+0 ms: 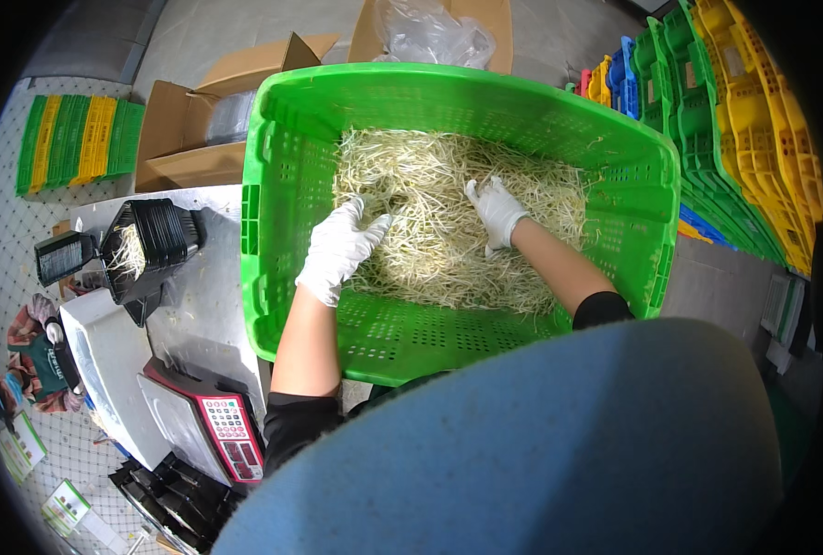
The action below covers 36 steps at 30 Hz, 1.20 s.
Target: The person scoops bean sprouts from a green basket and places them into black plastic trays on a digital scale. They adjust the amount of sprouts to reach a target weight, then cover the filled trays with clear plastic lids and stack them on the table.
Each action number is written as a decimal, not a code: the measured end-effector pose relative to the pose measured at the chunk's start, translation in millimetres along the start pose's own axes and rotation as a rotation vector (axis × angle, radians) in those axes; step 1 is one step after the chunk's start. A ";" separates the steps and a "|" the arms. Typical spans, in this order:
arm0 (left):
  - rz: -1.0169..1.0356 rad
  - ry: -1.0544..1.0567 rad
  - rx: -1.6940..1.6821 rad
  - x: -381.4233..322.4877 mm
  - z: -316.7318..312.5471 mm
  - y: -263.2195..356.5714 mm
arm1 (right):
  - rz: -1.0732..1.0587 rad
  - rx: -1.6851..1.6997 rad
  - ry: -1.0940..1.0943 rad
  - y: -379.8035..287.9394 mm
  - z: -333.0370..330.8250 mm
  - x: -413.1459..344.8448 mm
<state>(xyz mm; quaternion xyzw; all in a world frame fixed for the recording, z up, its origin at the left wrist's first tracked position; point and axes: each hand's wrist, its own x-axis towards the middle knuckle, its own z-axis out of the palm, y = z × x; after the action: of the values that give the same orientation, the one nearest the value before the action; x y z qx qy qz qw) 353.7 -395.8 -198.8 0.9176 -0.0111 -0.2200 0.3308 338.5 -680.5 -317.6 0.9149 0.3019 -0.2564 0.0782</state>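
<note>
Bean sprouts [446, 229] lie in a thick layer on the floor of a large green plastic crate [467, 83] with perforated walls. My left hand [339, 246], in a white glove, is over the left part of the sprouts, its thumb and fingers apart. Farther right, my right hand [498, 211], also gloved, rests on the sprouts with its fingers spread. Neither hand shows a gathered bunch. Left of the crate, a stack of black plastic trays [165, 239] lies on a metal table [207, 277], with some sprouts in the front tray.
A red digital scale [203, 423] and a white foam box [110, 374] stand left. Black trays [176, 499] lie below them. Cardboard boxes [196, 166] adjoin the crate's far side. Stacked coloured crates [717, 125] rise at right. A co-worker [40, 354] is at far left.
</note>
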 end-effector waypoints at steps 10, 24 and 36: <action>-0.025 0.004 -0.083 -9.1 -16.0 10.7 | 0.355 0.542 0.319 29.8 -134.5 -80.2; 0.357 -0.030 0.333 6.8 33.7 23.7 | 0.413 0.994 0.081 81.3 -39.4 -18.7; 0.424 -0.277 0.966 57.2 130.1 13.5 | 0.204 0.321 -0.371 24.0 -9.4 -25.3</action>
<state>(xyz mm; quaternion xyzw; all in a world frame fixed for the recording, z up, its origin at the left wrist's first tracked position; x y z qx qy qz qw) 353.5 -494.2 -302.3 0.9053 -0.3393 -0.2370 -0.0956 339.3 -710.0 -296.8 0.8786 0.1443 -0.4551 0.0117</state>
